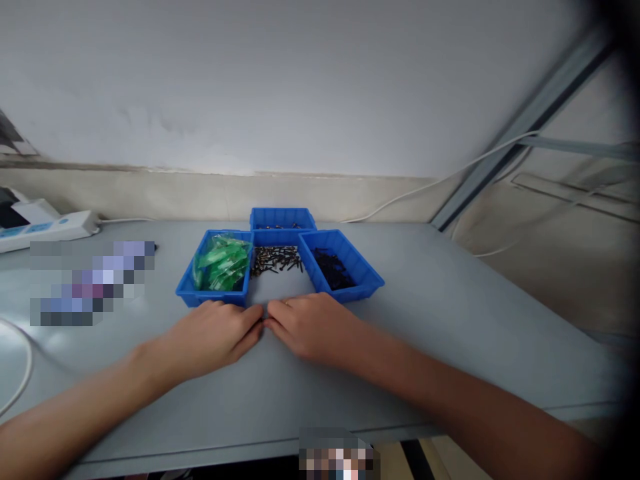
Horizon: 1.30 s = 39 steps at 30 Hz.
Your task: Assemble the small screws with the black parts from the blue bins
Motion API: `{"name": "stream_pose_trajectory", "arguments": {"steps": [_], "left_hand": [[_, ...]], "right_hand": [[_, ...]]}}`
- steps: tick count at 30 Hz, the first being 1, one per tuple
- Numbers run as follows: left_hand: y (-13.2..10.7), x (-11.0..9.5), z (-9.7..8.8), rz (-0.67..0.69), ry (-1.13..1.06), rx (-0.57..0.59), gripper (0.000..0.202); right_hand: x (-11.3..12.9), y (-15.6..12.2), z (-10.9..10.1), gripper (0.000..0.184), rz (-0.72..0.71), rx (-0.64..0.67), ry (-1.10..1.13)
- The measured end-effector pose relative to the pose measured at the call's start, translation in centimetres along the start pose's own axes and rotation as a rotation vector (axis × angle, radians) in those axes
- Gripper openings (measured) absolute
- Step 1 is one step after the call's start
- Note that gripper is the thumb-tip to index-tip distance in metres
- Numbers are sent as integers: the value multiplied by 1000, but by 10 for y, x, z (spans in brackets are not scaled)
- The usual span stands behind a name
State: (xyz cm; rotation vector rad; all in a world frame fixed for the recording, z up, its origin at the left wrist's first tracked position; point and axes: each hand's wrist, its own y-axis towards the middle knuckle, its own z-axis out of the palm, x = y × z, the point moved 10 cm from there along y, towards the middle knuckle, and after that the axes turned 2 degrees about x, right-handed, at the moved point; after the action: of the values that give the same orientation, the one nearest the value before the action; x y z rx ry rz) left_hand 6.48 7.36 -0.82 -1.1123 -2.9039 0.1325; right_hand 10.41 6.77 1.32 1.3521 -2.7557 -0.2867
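Note:
My left hand (pixel 220 327) and my right hand (pixel 313 327) meet low over the grey table, fingertips almost touching. Both are closed in a pinch; whatever sits between the fingers is too small or hidden to make out. Just beyond the left hand stands a blue bin (pixel 186 285) with green plastic bags (pixel 223 263) in it. Past the right hand, a second blue bin (pixel 367 280) holds dark small parts (pixel 333 268). Loose screws (pixel 277 259) lie in a pile between these two bins. Behind the pile is a third blue bin (pixel 283 237), with a few small pieces visible inside.
At the left stands a white power strip (pixel 50 230) with a plug in it. A blurred-out object (pixel 95 283) lies nearer on the table (pixel 425 320). White cables run at the left edge and along the wall (pixel 320 87). A metal frame post (pixel 480 160) rises at right.

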Motion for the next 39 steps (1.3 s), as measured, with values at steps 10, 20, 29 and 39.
{"name": "stream_pose_trajectory", "arguments": {"steps": [10, 20, 29, 39], "left_hand": [[-1, 0, 0, -5, -26, 25, 30], [0, 2, -2, -67, -24, 43, 27], [-1, 0, -6, -34, 3, -12, 30], [-1, 0, -5, -27, 16, -9, 32]], "right_hand": [[0, 1, -2, 17, -9, -32, -6], [-3, 0, -1, 16, 15, -29, -18], [-5, 0, -2, 23, 37, 1, -25], [-7, 1, -4, 21, 69, 25, -10]]}}
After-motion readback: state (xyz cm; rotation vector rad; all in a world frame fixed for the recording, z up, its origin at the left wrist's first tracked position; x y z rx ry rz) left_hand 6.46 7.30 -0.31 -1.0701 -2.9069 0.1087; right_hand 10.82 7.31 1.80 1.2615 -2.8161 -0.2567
